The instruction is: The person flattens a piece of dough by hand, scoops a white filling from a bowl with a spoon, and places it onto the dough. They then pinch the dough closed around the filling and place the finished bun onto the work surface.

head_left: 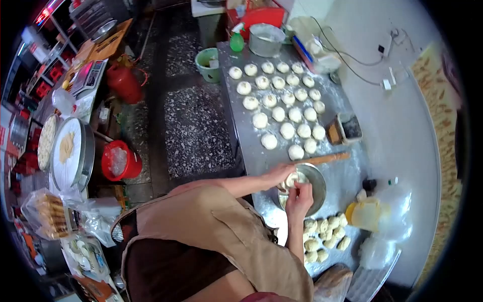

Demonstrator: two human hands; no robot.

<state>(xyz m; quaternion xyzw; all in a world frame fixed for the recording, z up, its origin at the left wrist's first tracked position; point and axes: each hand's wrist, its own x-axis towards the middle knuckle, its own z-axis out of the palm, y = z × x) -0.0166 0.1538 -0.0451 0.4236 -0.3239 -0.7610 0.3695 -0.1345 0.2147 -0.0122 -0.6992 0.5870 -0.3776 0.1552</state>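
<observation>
From my seat at the feed I have both hands over the bench [343, 183], working one pale round of dough [293, 178] between them, above the near side of a steel mixing bowl [318, 189]. My left hand [278, 176] is half closed, cupped about the outer side of the dough; my right hand [301, 199] has its fingertips drawn together at the dough's near edge, and the exact grip there is too small for me to make out. A wooden rolling pin [327, 158] lies just beyond the bowl. Past it, loose rows of filled buns [287, 131] run up the floured steel top, with a small rectangular tin [350, 127] beside them. On the near side of the bowl I see a cluster of smaller dough pieces [329, 235], close to my right forearm, and a yellow jug [365, 215] stands just beside that cluster. At the far end I have a metal pot [266, 40] next to a green spray bottle [236, 40]. A green bucket [208, 74] stands beside the bench on that end, while a red bucket [132, 163] sits well apart, across the aisle.
</observation>
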